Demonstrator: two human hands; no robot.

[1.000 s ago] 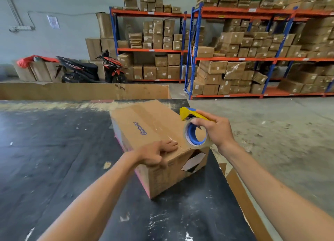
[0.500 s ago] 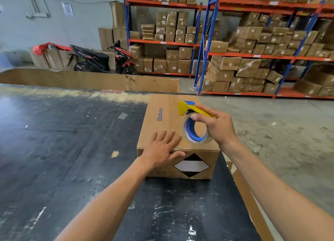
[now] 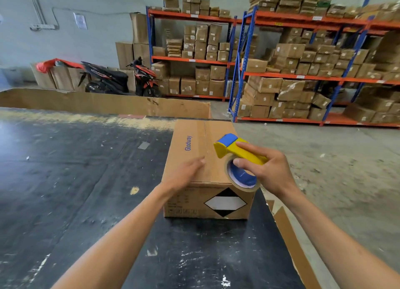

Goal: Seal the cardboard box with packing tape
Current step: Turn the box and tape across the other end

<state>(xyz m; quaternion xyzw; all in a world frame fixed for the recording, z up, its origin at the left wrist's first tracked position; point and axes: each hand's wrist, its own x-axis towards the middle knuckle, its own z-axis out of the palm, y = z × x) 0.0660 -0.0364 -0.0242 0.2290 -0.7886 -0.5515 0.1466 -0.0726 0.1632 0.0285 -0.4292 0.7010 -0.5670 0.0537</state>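
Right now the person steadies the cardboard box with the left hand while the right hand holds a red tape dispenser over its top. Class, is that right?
One detail is wrong: the tape dispenser is yellow and blue, not red, as the head view shows. The rest stands: the left hand rests on the cardboard box, and the right hand holds the dispenser over its top.

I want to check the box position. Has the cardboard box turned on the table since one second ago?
Yes. The cardboard box sat skewed to the black table's right edge; now its sides run parallel to that edge, diamond label facing the person.
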